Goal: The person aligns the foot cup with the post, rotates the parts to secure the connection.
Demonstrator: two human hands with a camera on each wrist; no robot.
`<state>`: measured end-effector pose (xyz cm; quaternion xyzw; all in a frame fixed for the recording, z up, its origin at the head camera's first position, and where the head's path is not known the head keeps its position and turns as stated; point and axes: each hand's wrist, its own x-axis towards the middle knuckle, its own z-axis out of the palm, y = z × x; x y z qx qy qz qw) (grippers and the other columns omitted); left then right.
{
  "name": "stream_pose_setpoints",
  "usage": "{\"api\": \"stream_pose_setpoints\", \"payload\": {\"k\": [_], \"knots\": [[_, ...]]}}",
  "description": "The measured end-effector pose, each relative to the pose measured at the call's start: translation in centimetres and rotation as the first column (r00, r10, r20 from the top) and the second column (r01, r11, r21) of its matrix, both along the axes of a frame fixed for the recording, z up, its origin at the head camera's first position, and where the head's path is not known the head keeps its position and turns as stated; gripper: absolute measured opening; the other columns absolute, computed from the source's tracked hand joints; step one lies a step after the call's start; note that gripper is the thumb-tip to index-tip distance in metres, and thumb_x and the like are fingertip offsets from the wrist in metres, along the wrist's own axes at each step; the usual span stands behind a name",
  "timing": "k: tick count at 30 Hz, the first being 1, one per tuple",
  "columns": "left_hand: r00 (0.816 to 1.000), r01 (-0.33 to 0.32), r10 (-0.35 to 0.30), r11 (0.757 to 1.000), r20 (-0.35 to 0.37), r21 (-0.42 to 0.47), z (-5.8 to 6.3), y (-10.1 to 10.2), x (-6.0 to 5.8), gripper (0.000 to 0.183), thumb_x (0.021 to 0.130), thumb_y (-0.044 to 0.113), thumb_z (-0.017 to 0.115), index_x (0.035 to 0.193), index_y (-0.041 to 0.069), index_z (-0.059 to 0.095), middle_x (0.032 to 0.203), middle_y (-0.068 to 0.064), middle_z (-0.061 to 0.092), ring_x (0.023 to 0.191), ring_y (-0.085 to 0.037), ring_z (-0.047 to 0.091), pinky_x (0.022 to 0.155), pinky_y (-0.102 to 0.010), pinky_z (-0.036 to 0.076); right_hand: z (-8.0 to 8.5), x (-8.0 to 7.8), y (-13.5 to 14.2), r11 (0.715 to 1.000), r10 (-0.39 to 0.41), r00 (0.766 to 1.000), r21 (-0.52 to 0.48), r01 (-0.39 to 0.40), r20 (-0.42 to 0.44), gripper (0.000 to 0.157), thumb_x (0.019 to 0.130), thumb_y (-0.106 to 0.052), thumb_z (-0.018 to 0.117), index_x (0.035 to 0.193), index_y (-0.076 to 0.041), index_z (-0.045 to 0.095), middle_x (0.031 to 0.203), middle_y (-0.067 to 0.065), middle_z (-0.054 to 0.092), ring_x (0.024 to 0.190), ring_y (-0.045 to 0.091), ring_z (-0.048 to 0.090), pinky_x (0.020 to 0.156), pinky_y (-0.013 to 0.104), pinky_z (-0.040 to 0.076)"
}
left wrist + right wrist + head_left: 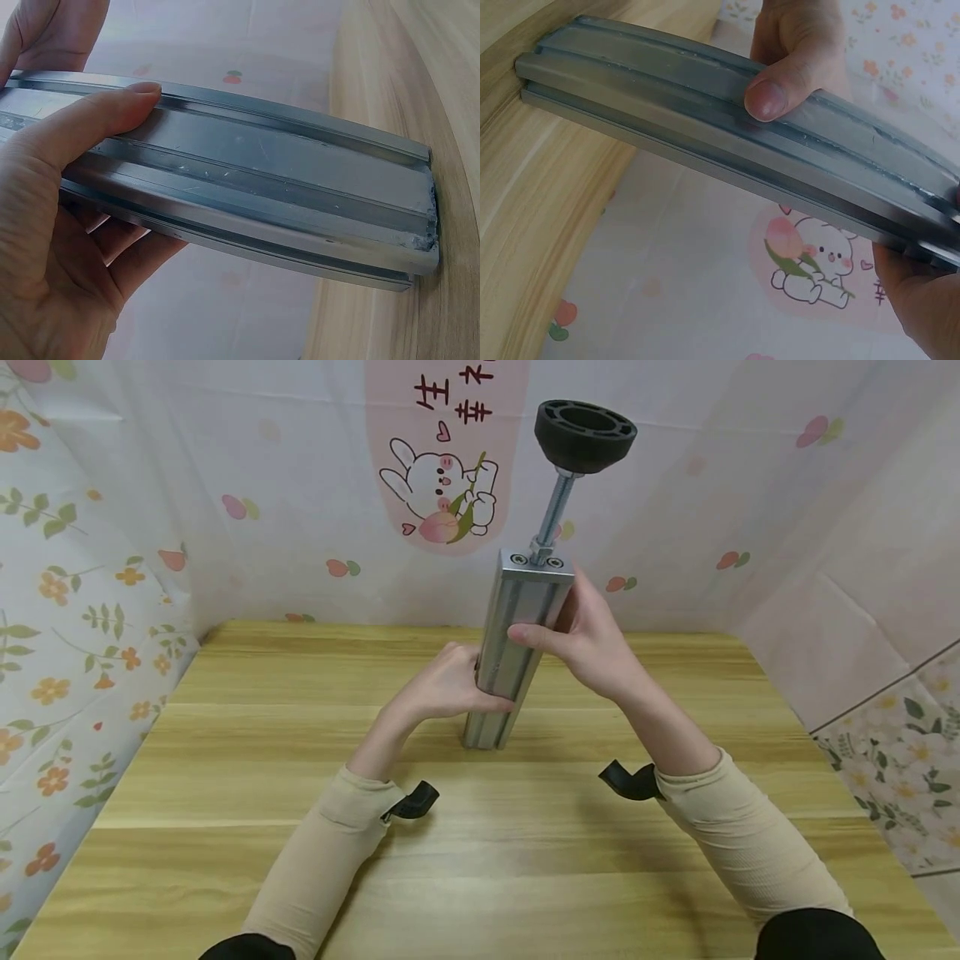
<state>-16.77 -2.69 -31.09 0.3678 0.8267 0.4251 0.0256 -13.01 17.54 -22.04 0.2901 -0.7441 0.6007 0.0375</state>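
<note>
A silver grooved aluminium profile (522, 602) stands tilted on end in the middle, its lower end at the tabletop; whether it bears on the wood I cannot tell. From its capped top rises a threaded rod (556, 510) with a nut at its base, carrying a round black levelling foot (588, 442). My left hand (448, 683) grips the profile low down from the left, thumb across the near face. Higher up, my right hand (596, 643) holds it from the right. The left wrist view shows the profile's chipped, scuffed lower end (420, 217) beside the wood.
The wood-grain table (247, 827) spreads around the profile. A white printed cloth (285, 468) hangs behind the table, with a floral one (60, 693) at the left and a flowered panel (915, 760) at the right. Black curved mounts (633, 781) stick out from both sleeves.
</note>
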Motion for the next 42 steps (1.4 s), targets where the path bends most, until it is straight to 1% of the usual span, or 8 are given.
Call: {"api": "stream_pose_setpoints", "payload": {"k": [6, 12, 14, 21, 27, 34, 38, 42], "knots": [[1.0, -0.001, 0.001, 1.0, -0.019, 0.001, 0.2, -0.1, 0.2, 0.051, 0.073, 0.027, 0.09, 0.117, 0.008, 0.07, 0.103, -0.006, 0.078, 0.092, -0.019, 0.073, 0.084, -0.035, 0.058, 0.1, 0.3, 0.0, 1.0, -0.009, 1.0, -0.018, 0.009, 0.003, 0.075, 0.086, 0.013, 0.068, 0.15, -0.008, 0.036, 0.136, 0.005, 0.054, 0.117, 0.023, 0.058, 0.097, 0.029, 0.051], [1.0, -0.01, 0.01, 1.0, -0.02, -0.005, 0.4, -0.1, 0.6, 0.051, 0.074, 0.027, 0.089, 0.117, 0.008, 0.069, 0.101, -0.006, 0.077, 0.089, -0.018, 0.072, 0.081, -0.034, 0.058, 0.1, 0.6, 0.2, 0.998, -0.01, 1.0, -0.062, 0.01, 0.002, 0.095, 0.086, 0.017, 0.066, 0.164, -0.017, 0.023, 0.145, 0.003, 0.05, 0.123, 0.021, 0.055, 0.101, 0.028, 0.049], [0.999, -0.016, 0.016, 1.0, -0.029, -0.005, 0.4, 0.0, 0.6, 0.049, 0.075, 0.027, 0.088, 0.116, 0.008, 0.07, 0.1, -0.006, 0.077, 0.087, -0.018, 0.072, 0.08, -0.034, 0.058, 0.0, 0.7, 0.4, 0.996, -0.016, 1.0, -0.089, 0.016, 0.002, 0.096, 0.085, 0.019, 0.066, 0.164, -0.018, 0.024, 0.145, 0.002, 0.051, 0.124, 0.02, 0.054, 0.102, 0.028, 0.048], [0.995, -0.041, 0.04, 0.999, -0.089, -0.011, 0.4, 0.1, 0.9, 0.043, 0.075, 0.029, 0.086, 0.11, 0.011, 0.072, 0.095, -0.004, 0.077, 0.082, -0.016, 0.07, 0.075, -0.032, 0.056, -0.6, 0.9, 0.8, 0.991, -0.042, 0.998, -0.129, 0.046, 0.036, 0.073, 0.085, 0.018, 0.066, 0.147, -0.011, 0.042, 0.128, 0.005, 0.059, 0.112, 0.022, 0.06, 0.091, 0.028, 0.055], [0.992, -0.069, 0.064, 0.997, -0.107, -0.039, 0.5, 0.0, 1.1, 0.042, 0.075, 0.033, 0.087, 0.109, 0.013, 0.073, 0.094, -0.001, 0.077, 0.082, -0.015, 0.07, 0.075, -0.033, 0.056, -1.0, 1.0, 1.2, 0.982, -0.034, 0.999, -0.183, 0.039, 0.033, 0.073, 0.085, 0.02, 0.063, 0.147, -0.013, 0.045, 0.128, 0.006, 0.06, 0.114, 0.022, 0.059, 0.093, 0.029, 0.055], [0.99, -0.092, 0.083, 0.993, -0.115, -0.071, 0.8, -0.3, 1.8, 0.043, 0.075, 0.034, 0.087, 0.112, 0.015, 0.074, 0.095, 0.0, 0.077, 0.082, -0.015, 0.069, 0.074, -0.034, 0.055, -1.8, 1.1, 1.7, 0.965, -0.001, 1.0, -0.262, 0.002, 0.006, 0.063, 0.087, 0.007, 0.072, 0.141, -0.015, 0.048, 0.128, 0.006, 0.062, 0.117, 0.022, 0.061, 0.097, 0.032, 0.054], [0.988, -0.107, 0.097, 0.991, -0.122, -0.081, 1.0, -0.5, 1.9, 0.042, 0.076, 0.036, 0.086, 0.111, 0.016, 0.074, 0.095, 0.0, 0.077, 0.082, -0.014, 0.069, 0.074, -0.034, 0.054, -2.3, 1.1, 2.0, 0.954, 0.001, 1.0, -0.299, -0.002, -0.005, 0.062, 0.086, 0.008, 0.071, 0.139, -0.017, 0.05, 0.131, 0.006, 0.063, 0.12, 0.022, 0.061, 0.101, 0.033, 0.053], [0.985, -0.111, 0.099, 0.99, -0.139, -0.081, 0.9, -0.7, 1.9, 0.04, 0.076, 0.035, 0.086, 0.108, 0.015, 0.074, 0.093, 0.001, 0.077, 0.08, -0.014, 0.067, 0.072, -0.032, 0.052, -2.8, 1.1, 2.3, 0.939, 0.015, 1.0, -0.344, -0.011, 0.007, 0.061, 0.085, 0.012, 0.07, 0.138, -0.013, 0.054, 0.128, 0.006, 0.067, 0.119, 0.023, 0.064, 0.101, 0.035, 0.053]]}}
